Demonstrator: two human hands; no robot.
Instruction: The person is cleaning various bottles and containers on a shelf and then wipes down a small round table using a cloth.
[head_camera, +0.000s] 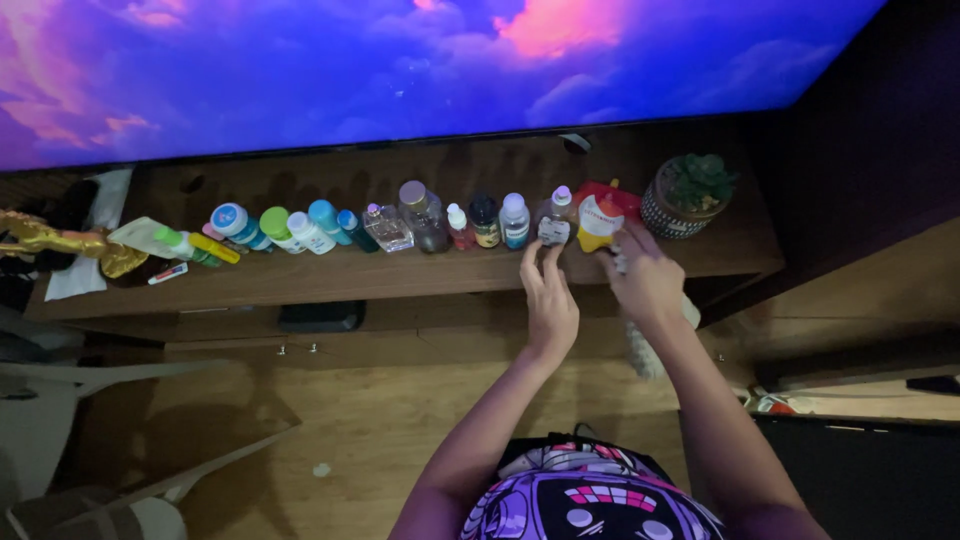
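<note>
head view: the left hand (551, 305) reaches up to the wooden shelf (400, 275), fingertips closed on a small clear bottle (554, 222) just above it. the right hand (645, 280) is beside it, fingers loosely curled against a yellow-and-white bottle (598, 222); whether it grips is unclear. a potted plant (688, 195) stands right.

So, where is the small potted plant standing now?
In the head view the potted plant stands at the right end of the wooden shelf, beyond the yellow bottle, just above the right hand.
</note>
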